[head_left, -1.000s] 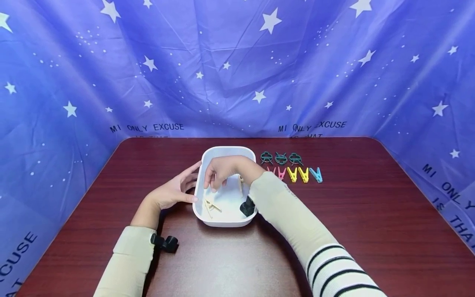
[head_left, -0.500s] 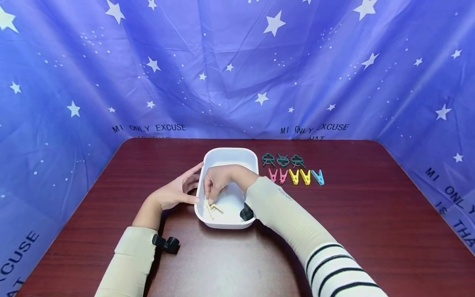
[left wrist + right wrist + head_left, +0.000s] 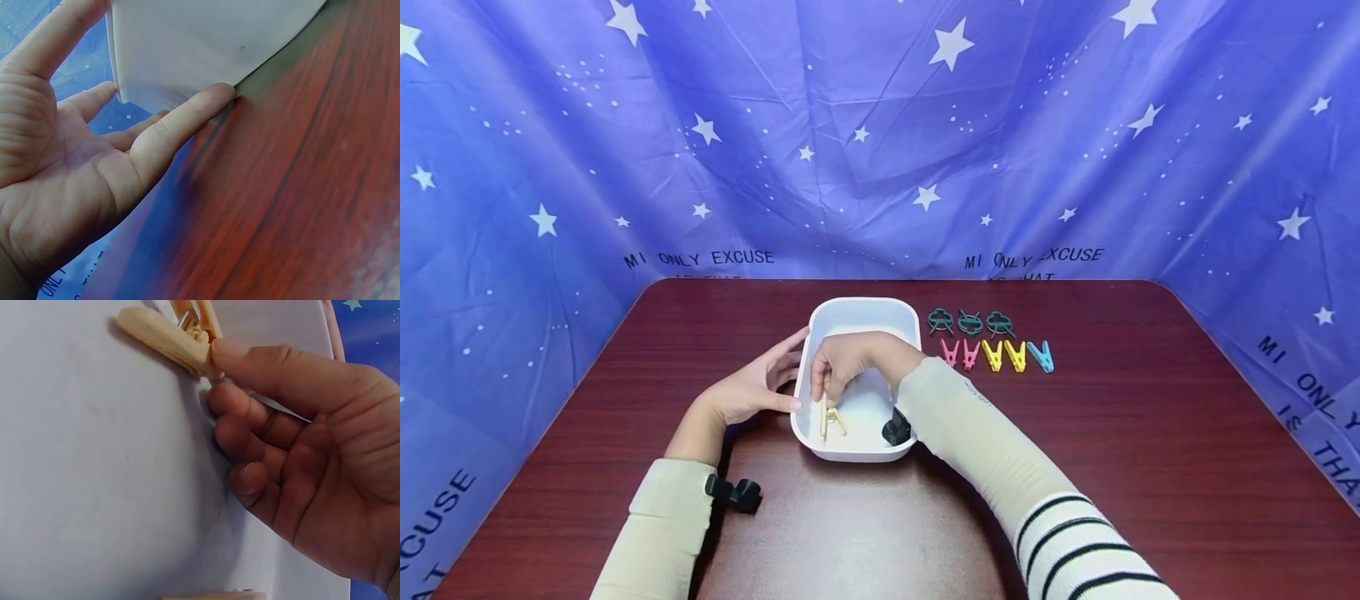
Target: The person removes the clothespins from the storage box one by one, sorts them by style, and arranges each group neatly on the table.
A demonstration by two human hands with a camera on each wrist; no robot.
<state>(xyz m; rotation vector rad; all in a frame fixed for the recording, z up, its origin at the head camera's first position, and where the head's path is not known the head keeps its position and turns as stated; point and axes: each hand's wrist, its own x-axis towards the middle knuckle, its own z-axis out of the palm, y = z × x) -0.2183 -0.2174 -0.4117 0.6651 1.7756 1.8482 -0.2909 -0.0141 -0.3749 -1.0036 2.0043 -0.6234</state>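
A white plastic basin (image 3: 850,457) stands on the table. Along its left side lies my left hand (image 3: 747,388), fingers extended; in the left wrist view, the fingers of the left hand (image 3: 75,169) touch the basin's outer wall (image 3: 187,44). Inside the basin, my right hand (image 3: 842,364) reaches down near the left wall. The right wrist view has the right hand (image 3: 325,431) pinching the end of a cream clothespin (image 3: 165,339) with a metal spring. Cream clothespin parts (image 3: 837,422) show below the fingertips in the head view. Another cream piece (image 3: 215,595) is cut off at the lower edge.
Right of the basin are several green round clips (image 3: 969,323) in a row. In front of them lie pink clothespins (image 3: 970,355), yellow clothespins (image 3: 992,357) and a blue clothespin (image 3: 1041,357). A starry blue curtain (image 3: 880,150) hangs behind the dark red table (image 3: 1112,433).
My right hand has come down and toward the near left of the basin and taken hold of a clothespin, whose legs have turned. The left hand stays at the basin's side.
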